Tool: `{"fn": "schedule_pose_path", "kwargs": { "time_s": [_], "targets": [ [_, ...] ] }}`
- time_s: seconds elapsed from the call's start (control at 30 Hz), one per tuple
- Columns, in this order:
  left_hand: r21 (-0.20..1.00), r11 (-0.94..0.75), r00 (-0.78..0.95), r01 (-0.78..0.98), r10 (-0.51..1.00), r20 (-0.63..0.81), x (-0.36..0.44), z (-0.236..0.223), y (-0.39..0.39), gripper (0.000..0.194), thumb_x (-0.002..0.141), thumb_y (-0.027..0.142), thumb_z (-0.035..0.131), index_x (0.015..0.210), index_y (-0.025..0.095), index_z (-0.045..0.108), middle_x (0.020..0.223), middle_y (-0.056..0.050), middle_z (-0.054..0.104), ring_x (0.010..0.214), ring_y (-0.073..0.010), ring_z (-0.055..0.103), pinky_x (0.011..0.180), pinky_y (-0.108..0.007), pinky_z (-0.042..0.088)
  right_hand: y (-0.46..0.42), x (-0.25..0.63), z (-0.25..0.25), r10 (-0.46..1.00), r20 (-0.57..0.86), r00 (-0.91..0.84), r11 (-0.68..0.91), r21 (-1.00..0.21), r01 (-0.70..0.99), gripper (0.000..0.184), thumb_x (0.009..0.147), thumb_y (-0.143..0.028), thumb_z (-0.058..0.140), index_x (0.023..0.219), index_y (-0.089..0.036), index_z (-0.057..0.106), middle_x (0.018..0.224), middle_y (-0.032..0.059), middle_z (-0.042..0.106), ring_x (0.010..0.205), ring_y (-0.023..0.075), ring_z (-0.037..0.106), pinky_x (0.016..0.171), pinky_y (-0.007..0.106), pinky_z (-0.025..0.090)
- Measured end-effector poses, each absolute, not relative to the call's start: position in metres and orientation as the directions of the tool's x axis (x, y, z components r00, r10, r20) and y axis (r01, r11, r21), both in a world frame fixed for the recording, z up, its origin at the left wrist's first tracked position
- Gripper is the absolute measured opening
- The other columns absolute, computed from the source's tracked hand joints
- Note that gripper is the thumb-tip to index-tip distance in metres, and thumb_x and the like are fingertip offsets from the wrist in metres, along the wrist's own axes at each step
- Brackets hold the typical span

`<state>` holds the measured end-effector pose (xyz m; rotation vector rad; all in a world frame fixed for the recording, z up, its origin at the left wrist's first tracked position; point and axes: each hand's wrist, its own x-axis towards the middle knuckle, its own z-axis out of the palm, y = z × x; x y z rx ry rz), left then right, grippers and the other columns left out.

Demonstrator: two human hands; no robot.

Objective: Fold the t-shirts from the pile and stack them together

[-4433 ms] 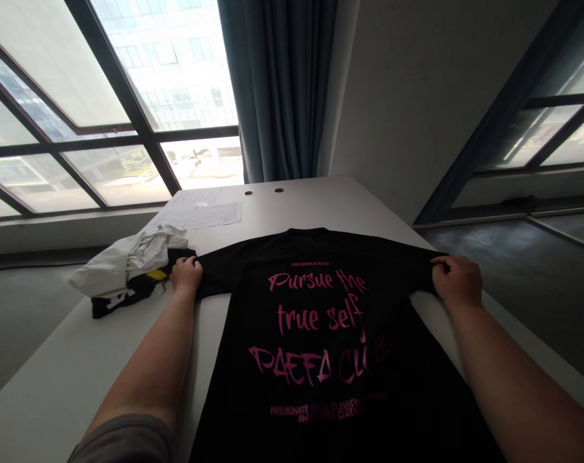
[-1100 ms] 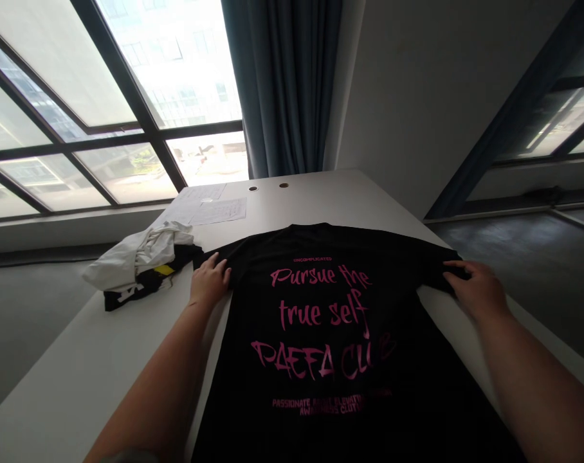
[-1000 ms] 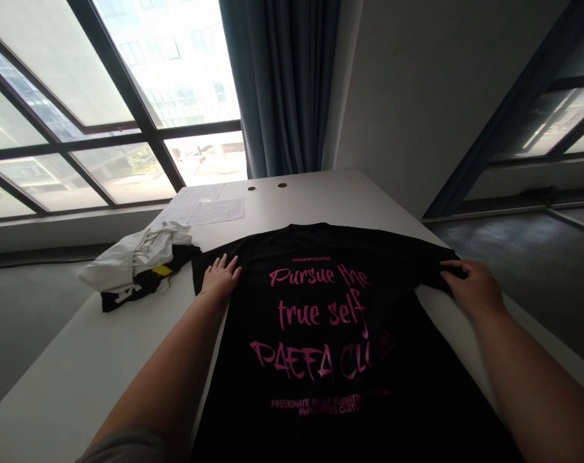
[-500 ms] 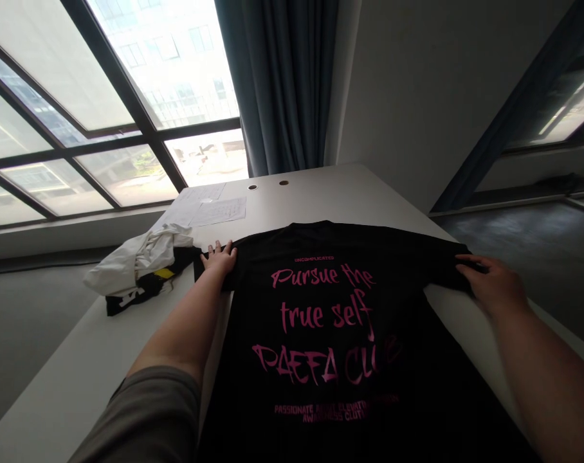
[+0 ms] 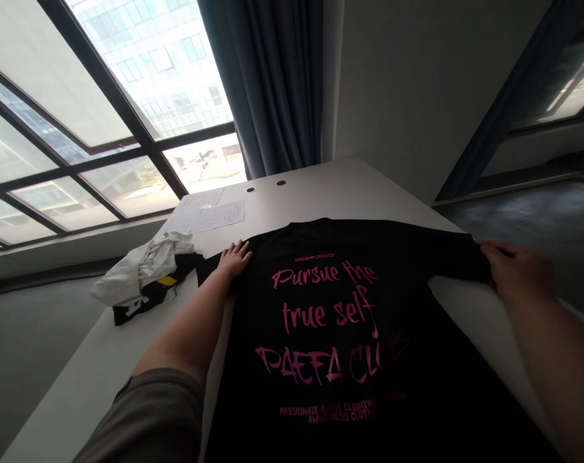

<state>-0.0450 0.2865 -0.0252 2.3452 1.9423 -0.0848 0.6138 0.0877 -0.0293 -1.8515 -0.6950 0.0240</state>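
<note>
A black T-shirt (image 5: pixel 330 334) with pink lettering lies spread on the white table (image 5: pixel 330 190), its collar toward the far side. On its left shoulder area, near the sleeve, my left hand (image 5: pixel 235 258) rests flat with the fingers stretched out. At the other side, my right hand (image 5: pixel 518 270) grips the hem of the right sleeve (image 5: pixel 465 257), fingers closed on the cloth and a little blurred. The lower part of the shirt runs out of view at the bottom.
Left of the shirt, close to the table's left edge, lies a bundled white and black garment (image 5: pixel 145 270) with a yellow patch. Papers (image 5: pixel 219 215) lie flat behind it. Two round holes pierce the tabletop near a blue curtain (image 5: pixel 277 90) and a window.
My right hand has moved outward to the right, and the right sleeve is drawn out straighter. My left hand has slid a little to the right over the shirt, from the sleeve toward the shoulder.
</note>
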Motion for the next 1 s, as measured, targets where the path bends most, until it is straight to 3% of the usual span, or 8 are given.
{"fn": "schedule_pose_path", "kwargs": {
  "time_s": [0.1,0.2,0.3,0.4,0.57,0.77,0.87,1.0],
  "targets": [
    [0.044,-0.129,0.132,0.991,0.987,-0.091,-0.041,-0.025,0.292,0.069,0.105,0.062,0.021,0.167,0.033,0.022,0.175,-0.005,0.012,0.16,-0.0348,0.014,0.126,-0.061,0.018,0.087,0.621,-0.028,0.494,0.284,0.822,-0.442,-0.732,0.518,0.032,0.082,-0.032,0.068,0.107,-0.019,0.084,0.086,0.0087,0.077,0.079,0.0237,0.067,0.078,0.036,0.051],
    [0.062,-0.133,0.137,0.989,0.987,-0.079,-0.04,-0.023,0.288,0.067,0.105,0.061,0.023,0.167,0.034,0.024,0.175,-0.003,0.013,0.161,-0.0323,0.013,0.127,-0.06,0.017,0.086,0.613,-0.017,0.594,0.367,0.716,-0.497,-0.532,0.686,0.043,0.09,-0.032,0.062,0.125,-0.012,0.076,0.115,0.0197,0.074,0.111,0.033,0.066,0.097,0.045,0.05],
    [0.079,-0.229,0.231,0.97,0.973,-0.019,-0.04,-0.019,0.278,0.064,0.106,0.058,0.026,0.166,0.036,0.026,0.175,0.003,0.011,0.162,-0.0251,0.008,0.129,-0.049,0.015,0.087,0.587,-0.007,0.737,0.535,0.413,-0.341,-0.233,0.911,0.06,0.098,-0.037,0.055,0.15,-0.006,0.054,0.153,0.0289,0.047,0.149,0.041,0.035,0.118,0.054,0.033],
    [0.067,-0.323,0.323,0.944,0.946,0.008,-0.04,-0.018,0.273,0.061,0.108,0.054,0.024,0.166,0.036,0.027,0.175,0.006,0.012,0.162,-0.0203,0.007,0.13,-0.042,0.015,0.091,0.56,-0.01,0.889,0.446,0.104,-0.091,-0.051,0.995,0.06,0.103,-0.042,0.045,0.155,-0.013,0.049,0.168,0.0208,0.029,0.157,0.0392,0.018,0.124,0.053,0.026],
    [0.053,-0.301,0.304,0.952,0.949,-0.083,-0.037,-0.017,0.277,0.062,0.107,0.055,0.023,0.166,0.035,0.026,0.174,0.004,0.015,0.161,-0.0204,0.013,0.13,-0.044,0.016,0.109,0.56,-0.036,0.999,-0.018,0.03,-0.032,-0.112,0.993,0.061,0.102,-0.053,0.036,0.157,-0.029,0.047,0.168,0.0089,0.036,0.153,0.0376,0.034,0.121,0.06,0.032],
    [0.059,-0.208,0.214,0.976,0.968,-0.13,-0.028,-0.014,0.284,0.066,0.105,0.059,0.022,0.167,0.036,0.02,0.175,0.005,0.009,0.162,-0.0231,0.009,0.13,-0.051,0.013,0.163,0.569,-0.015,0.927,-0.129,0.353,-0.365,-0.082,0.927,0.074,0.098,-0.066,0.032,0.157,-0.024,0.048,0.16,0.0171,0.047,0.146,0.0463,0.041,0.114,0.069,0.037],
    [0.051,-0.112,0.12,0.992,0.976,-0.182,-0.011,-0.011,0.296,0.072,0.103,0.061,0.02,0.168,0.031,0.019,0.175,-0.001,0.007,0.161,-0.0316,0.01,0.125,-0.065,0.017,0.199,0.539,-0.002,0.971,-0.015,0.239,-0.239,-0.049,0.97,0.08,0.096,-0.073,0.032,0.16,-0.024,0.043,0.169,0.0146,0.033,0.154,0.0453,0.026,0.119,0.068,0.028],
    [0.032,0.032,-0.024,0.999,0.972,-0.233,0.016,-0.012,0.313,0.081,0.099,0.065,0.022,0.168,0.024,0.02,0.175,-0.011,0.007,0.159,-0.0419,0.013,0.117,-0.073,0.027,0.228,0.501,-0.015,0.984,-0.106,0.143,-0.153,-0.1,0.983,0.074,0.101,-0.066,0.022,0.165,-0.03,0.03,0.174,0.0056,0.022,0.158,0.0369,0.02,0.124,0.065,0.02]
  ]
}}
